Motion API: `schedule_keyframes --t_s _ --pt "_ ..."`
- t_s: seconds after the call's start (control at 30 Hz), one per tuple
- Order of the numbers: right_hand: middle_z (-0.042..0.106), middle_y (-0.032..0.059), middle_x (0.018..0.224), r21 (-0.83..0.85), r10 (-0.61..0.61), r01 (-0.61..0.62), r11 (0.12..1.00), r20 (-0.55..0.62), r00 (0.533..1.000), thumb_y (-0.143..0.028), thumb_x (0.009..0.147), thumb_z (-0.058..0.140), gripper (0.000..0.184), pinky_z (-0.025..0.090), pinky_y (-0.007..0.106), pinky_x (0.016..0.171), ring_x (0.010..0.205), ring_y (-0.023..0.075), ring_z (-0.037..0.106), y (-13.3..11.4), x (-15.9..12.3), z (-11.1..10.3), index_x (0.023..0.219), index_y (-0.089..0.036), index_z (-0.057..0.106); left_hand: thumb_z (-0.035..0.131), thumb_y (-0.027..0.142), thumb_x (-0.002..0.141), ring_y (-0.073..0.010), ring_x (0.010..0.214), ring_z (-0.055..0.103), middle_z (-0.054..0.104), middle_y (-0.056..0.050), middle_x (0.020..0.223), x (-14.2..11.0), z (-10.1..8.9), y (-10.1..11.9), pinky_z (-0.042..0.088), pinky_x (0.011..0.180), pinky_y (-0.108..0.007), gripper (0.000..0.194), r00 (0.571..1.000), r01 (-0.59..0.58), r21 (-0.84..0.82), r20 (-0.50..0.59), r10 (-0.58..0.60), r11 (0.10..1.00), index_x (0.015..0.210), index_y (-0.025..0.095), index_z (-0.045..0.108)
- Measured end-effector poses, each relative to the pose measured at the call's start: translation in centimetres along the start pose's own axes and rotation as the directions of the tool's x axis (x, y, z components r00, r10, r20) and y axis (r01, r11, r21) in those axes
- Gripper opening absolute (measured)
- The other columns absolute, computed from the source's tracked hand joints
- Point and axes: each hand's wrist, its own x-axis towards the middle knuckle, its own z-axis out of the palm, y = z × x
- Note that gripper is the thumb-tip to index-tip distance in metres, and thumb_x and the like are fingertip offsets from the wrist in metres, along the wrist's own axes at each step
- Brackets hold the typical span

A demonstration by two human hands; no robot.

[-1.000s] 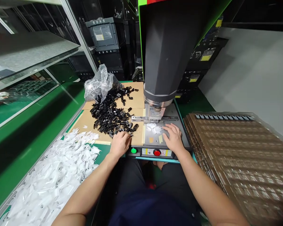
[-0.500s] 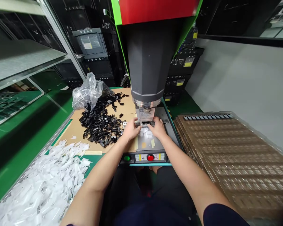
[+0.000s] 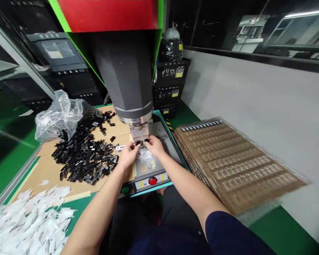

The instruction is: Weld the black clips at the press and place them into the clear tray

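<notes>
White pile: at far left we spot a loose heap of thin, white plastic pieces (image 3: 29, 225) along the green table edge.
Black heap: next along, we have small, glossy black clip-like parts (image 3: 87, 154) spread over tan cardboard, a crumpled clear plastic bag (image 3: 60, 117) behind them.
Left hand (image 3: 129, 154): here it is at the fixture, thumb and fingers drawn in narrow; whether they grip, we cannot tell.
Small dark part (image 3: 141, 142): right between the two hands, beneath the pale block (image 3: 139, 132) of the press, it lies just beyond the thumbs. Left fingertips sit to one side, right to the other, neither hand clearly nearer. Its long axis seems to run left to right; with its ends covered, we cannot tell which way it points.
Right hand (image 3: 155, 147): fingers bent inward, spacing narrow, grip unclear to us.
Tray stack: far right, brown, ribbed plastic trays (image 3: 223, 166), well apart from both hands.
</notes>
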Motion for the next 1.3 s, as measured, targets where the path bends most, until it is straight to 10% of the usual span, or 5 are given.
schedule_keyframes --t_s 0.37,1.1,1.3 --pt "0.077 0.0074 0.115 0.529 -0.019 -0.008 0.849 0.045 0.999 -0.032 0.087 0.076 0.034 0.062 0.042 0.099 0.105 0.0231 0.074 -0.1 -13.8 -1.2 0.120 -0.024 0.067 0.096 0.049 0.076 -0.0165 0.079 0.069 0.072 -0.001 0.085 -13.3 2.2 1.3 0.060 0.083 -0.033 0.054 0.992 0.123 -0.392 0.070 -0.104 0.912 0.117 0.021 0.074" --pt "0.075 0.0097 0.126 0.499 -0.034 0.014 0.866 0.031 0.999 -0.044 0.091 0.081 0.039 0.057 0.049 0.111 0.118 0.0268 0.072 -3.3 -16.2 -1.7 0.122 -0.027 0.064 0.097 0.042 0.077 -0.0150 0.077 0.069 0.074 -0.002 0.085 -15.1 2.0 2.2 0.058 0.077 -0.029 0.045 0.991 0.133 -0.518 0.097 -0.097 0.845 0.107 0.019 0.072" --pt "0.076 0.0090 0.124 0.597 0.087 -0.103 0.796 0.057 0.995 -0.049 0.097 0.073 0.043 0.062 0.043 0.089 0.100 0.0249 0.072 -3.9 -16.2 -2.3 0.134 -0.027 0.065 0.095 0.041 0.080 -0.0159 0.084 0.075 0.079 -0.009 0.111 -14.6 1.0 2.6 0.062 0.075 -0.028 0.048 0.946 0.324 -0.681 0.246 -0.211 0.657 0.113 0.019 0.069"
